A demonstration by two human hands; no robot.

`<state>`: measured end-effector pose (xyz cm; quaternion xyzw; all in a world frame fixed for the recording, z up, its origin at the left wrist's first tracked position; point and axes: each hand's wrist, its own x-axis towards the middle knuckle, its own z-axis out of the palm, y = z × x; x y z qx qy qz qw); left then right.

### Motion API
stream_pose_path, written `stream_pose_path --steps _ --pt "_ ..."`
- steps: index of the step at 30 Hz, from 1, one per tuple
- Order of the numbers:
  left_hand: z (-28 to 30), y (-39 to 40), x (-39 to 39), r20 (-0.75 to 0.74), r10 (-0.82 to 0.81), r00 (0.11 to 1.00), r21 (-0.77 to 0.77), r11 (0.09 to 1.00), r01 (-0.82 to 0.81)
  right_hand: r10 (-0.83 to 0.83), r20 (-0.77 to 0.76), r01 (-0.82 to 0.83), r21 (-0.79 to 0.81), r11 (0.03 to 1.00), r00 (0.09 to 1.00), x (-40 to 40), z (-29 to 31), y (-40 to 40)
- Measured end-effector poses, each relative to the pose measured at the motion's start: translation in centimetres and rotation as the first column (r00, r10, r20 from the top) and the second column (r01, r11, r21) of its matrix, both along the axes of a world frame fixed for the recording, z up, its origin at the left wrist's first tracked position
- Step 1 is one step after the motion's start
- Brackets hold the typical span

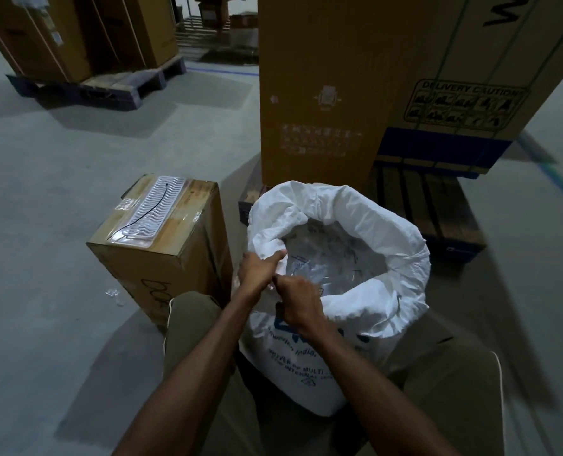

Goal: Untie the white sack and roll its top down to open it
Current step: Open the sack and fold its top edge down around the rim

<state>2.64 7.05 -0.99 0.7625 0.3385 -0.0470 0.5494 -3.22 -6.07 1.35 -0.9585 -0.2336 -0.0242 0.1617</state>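
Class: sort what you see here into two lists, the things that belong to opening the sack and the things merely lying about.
Belongs to the job:
white sack
left hand
right hand

Just lying about:
taped carton
tall cardboard box
pallet
plastic scrap on the floor

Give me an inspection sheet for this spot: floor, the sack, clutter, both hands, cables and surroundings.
Surface: grey concrete floor, scuffed, blue line at right.
Job's things: white sack stands upright between the person's knees, mouth open, top rolled down into a thick cuff; clear plastic packets inside. No tie seen.
Clutter: small clear scraps on the floor left of the carton.
Grippers: left hand and right hand both grip the near-left rim of the sack.
Cables: nothing seen.
Surroundings: taped carton left of the sack; tall cartons on a pallet behind; more cartons on a pallet far left.
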Motion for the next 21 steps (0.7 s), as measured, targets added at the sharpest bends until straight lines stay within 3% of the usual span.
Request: stream_pose_path --steps 1,2,4,6,8,11,13,15,18,20,21 --pt "1.4 -0.2 -0.4 0.055 -0.01 0.998 0.032 0.999 0.008 0.023 0.049 -0.021 -0.043 0.999 0.999 -0.3 -0.3 0.0" --pt "1.6 0.0 -0.2 0.086 0.011 0.996 -0.033 0.999 -0.008 0.037 0.087 -0.032 -0.057 0.998 0.996 -0.7 -0.3 -0.1" --pt "1.7 0.5 0.5 0.042 0.107 0.993 -0.363 0.928 -0.085 0.018 0.075 -0.015 -0.033 0.999 0.997 -1.2 0.0 -0.4" --pt "2.0 1.2 0.8 0.016 0.221 0.975 -0.57 0.803 -0.173 -0.082 -0.012 0.083 0.089 0.993 0.997 -0.9 0.6 -0.7" --pt "3.1 2.1 0.6 0.006 0.291 0.957 -0.656 0.723 -0.216 -0.151 -0.118 0.171 0.187 0.967 0.982 0.1 1.0 -0.9" --pt "4.0 2.8 -0.1 0.066 0.298 0.952 -0.791 0.597 -0.132 -0.111 -0.25 0.159 0.182 0.97 0.962 1.5 1.1 -0.1" --pt "4.0 2.9 -0.7 0.099 0.238 0.966 -0.812 0.58 -0.06 -0.088 -0.332 0.194 0.301 0.934 0.939 1.9 1.1 0.8" --pt "4.0 3.4 -1.2 0.101 0.151 0.983 -0.802 0.598 -0.01 -0.097 -0.317 0.23 0.415 0.88 0.943 2.4 0.7 1.7" --pt "2.9 4.5 -0.3 0.053 0.001 0.999 -0.656 0.754 0.034 -0.1 -0.239 0.198 0.434 0.879 0.966 2.5 0.3 2.7" --pt "3.7 4.6 -0.4 -0.022 -0.129 0.991 -0.364 0.925 0.112 -0.112 -0.183 0.175 0.38 0.908 0.977 2.5 0.3 3.4" --pt "3.6 4.7 -0.2 0.005 -0.153 0.988 -0.207 0.967 0.151 -0.117 -0.156 0.165 0.346 0.924 0.981 2.4 0.1 3.8"
